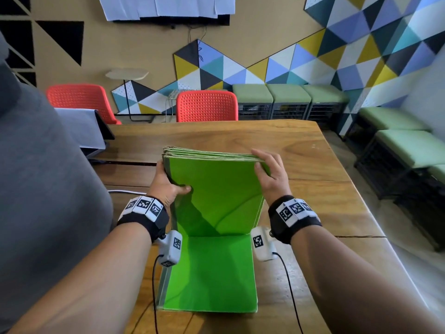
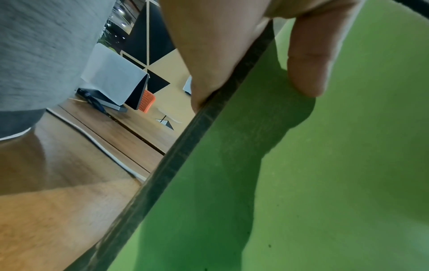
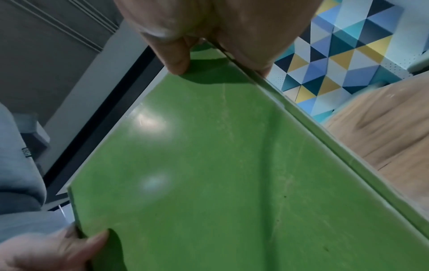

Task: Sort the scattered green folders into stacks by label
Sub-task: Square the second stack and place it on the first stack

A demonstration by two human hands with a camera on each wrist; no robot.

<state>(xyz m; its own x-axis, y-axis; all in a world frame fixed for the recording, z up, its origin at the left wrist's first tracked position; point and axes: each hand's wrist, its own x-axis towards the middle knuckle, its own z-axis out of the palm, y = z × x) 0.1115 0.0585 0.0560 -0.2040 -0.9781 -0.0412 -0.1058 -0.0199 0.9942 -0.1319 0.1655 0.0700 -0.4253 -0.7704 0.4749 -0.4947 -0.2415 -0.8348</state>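
Observation:
A thick bundle of green folders (image 1: 216,189) stands on edge on the wooden table (image 1: 313,165), tilted toward me, with its top edges fanned slightly. One folder cover (image 1: 209,273) lies flat on the table in front of it. My left hand (image 1: 168,184) grips the bundle's left edge, thumb on the front face (image 2: 306,73). My right hand (image 1: 267,169) grips the upper right corner, thumb in front (image 3: 176,60), fingers behind. No label shows on the folders (image 3: 209,165) in any view.
A covered laptop or stand (image 1: 89,131) sits at the table's left with a white cable (image 1: 125,191) running toward me. Two red chairs (image 1: 207,107) stand beyond the far edge. Green-cushioned stools (image 1: 289,95) line the walls. A grey-clothed person (image 1: 36,165) is at my left.

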